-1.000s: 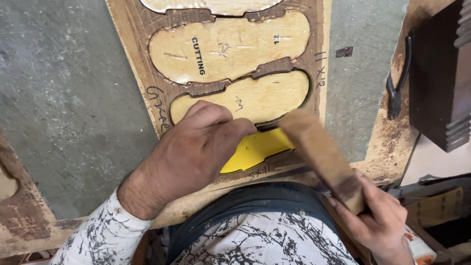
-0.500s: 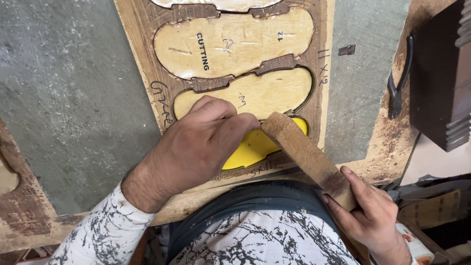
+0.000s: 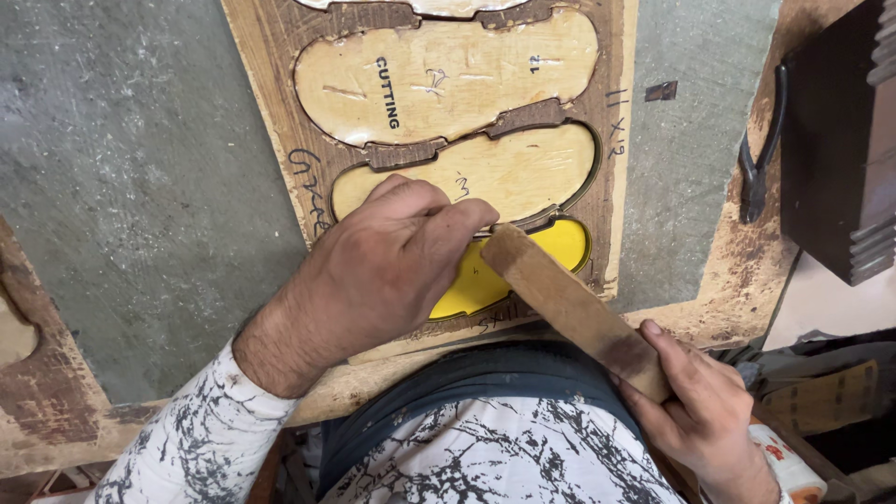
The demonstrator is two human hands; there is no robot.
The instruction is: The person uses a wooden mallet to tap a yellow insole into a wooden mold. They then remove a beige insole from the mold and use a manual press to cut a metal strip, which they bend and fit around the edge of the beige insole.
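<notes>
While the right hand [image 3: 695, 411] grips the near end of a rough wooden block [image 3: 574, 308], its far end rests on the smooth yellow sole piece [image 3: 495, 275], just beside the left fingertips [image 3: 467, 217]. Closed, the left hand [image 3: 392, 266] presses that piece into the worn brown cutting board [image 3: 280, 121]. Since half a second ago, the block has swung lower and leftward.

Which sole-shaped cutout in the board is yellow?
The nearest cutout, under the left hand and the wooden stick's tip; the other cutouts are tan.
</notes>
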